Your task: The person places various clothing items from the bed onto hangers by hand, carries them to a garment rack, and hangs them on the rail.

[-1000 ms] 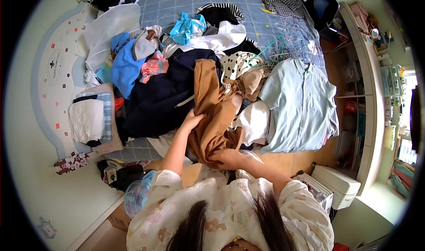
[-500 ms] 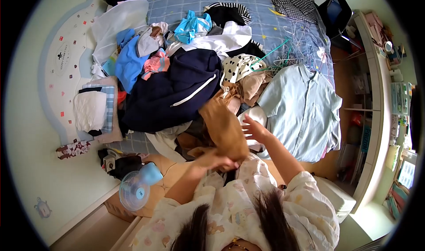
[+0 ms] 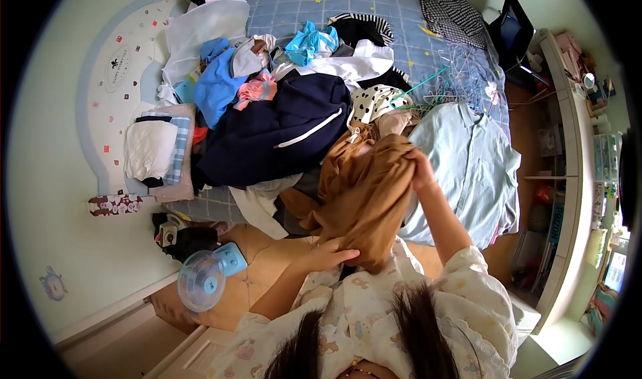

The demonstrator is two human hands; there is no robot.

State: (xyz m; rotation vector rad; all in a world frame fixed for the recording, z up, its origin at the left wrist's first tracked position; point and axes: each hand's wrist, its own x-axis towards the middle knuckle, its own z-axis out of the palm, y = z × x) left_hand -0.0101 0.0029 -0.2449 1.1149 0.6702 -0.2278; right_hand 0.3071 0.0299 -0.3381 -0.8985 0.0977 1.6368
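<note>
A brown garment (image 3: 364, 192) hangs between my two hands in front of my body, its far part resting on the clothes pile. Its exact kind is hidden by the folds. My left hand (image 3: 332, 253) grips its near lower edge, thumb on top. Higher up, my right hand (image 3: 420, 170) is closed on its upper right edge. Beyond it lies a dark navy hooded top (image 3: 281, 128) with a white drawstring. A light blue button-up shirt (image 3: 461, 172) is spread flat to the right of my right hand. A white cloth with black spots (image 3: 376, 103) lies just behind the brown garment.
The bed (image 3: 368, 1) carries a heap of mixed clothes. Tangled wire hangers (image 3: 461, 78) lie at its right side. A folded stack (image 3: 152, 152) sits by the headboard (image 3: 100, 91). On the floor at left stands a small fan (image 3: 202, 282). Shelves (image 3: 568, 178) line the right.
My right hand, spread and apart from the brown garment before, has closed on its upper right edge. The garment is now spread wider. The view has shifted slightly.
</note>
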